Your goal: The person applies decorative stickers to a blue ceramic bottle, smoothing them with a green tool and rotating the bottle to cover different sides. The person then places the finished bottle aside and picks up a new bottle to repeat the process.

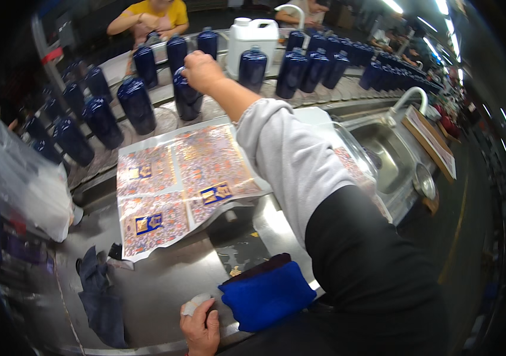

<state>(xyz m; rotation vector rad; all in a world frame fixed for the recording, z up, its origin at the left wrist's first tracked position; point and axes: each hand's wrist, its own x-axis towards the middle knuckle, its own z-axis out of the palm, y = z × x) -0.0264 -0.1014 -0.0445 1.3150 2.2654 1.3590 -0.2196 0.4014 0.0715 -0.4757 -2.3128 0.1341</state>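
My right hand (204,72) reaches across to a row of glossy dark blue bottles, its fingers closed round the neck of one bottle (188,102). This bottle stands upright; its top is hidden by the hand. Low in the view, close to my body, my left hand (200,331) is closed on a small white wad (196,304), whose material I cannot make out. Beneath my right arm lies a sheet of printed patterned decals (211,160), orange and violet with gold marks, on the steel worktop (176,279). A folded blue cloth (267,293) lies right of my left hand.
A white jug (251,44) stands behind the bottles. At right are a steel sink (386,151), a white tap (413,95) and a metal bowl (424,180). A dark rag (100,299) and a plastic bag (21,178) are at left. A person in yellow (164,15) works opposite.
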